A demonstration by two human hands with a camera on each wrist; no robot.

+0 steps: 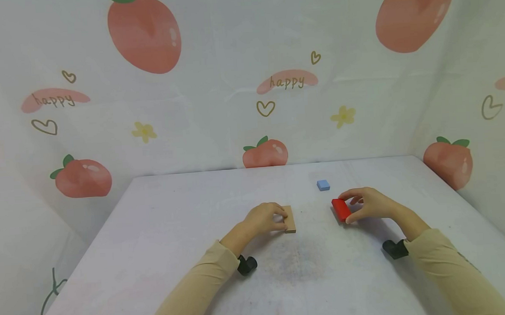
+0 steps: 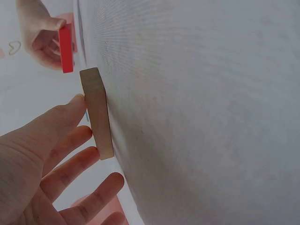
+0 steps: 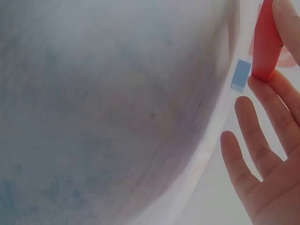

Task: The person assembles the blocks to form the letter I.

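Observation:
In the head view, a flat wooden block (image 1: 290, 224) lies on the table beside the left hand (image 1: 262, 219). The thumb and fingertips of that hand (image 2: 51, 159) touch one long side of the wooden block (image 2: 99, 117), spread apart rather than curled round it. To the right, the right hand (image 1: 372, 203) pinches a red block (image 1: 341, 211) by its two ends between thumb and index finger, tilted, with a shadow under it. The right wrist view has the red block (image 3: 268, 47) at upper right, the other fingers of the hand (image 3: 272, 140) extended.
A small blue block (image 1: 323, 185) lies behind the red one, towards the white table's (image 1: 173, 204) back edge. A patterned curtain (image 1: 215, 107) stands behind the table. Dark wrist devices (image 1: 247, 265) hang under both cuffs.

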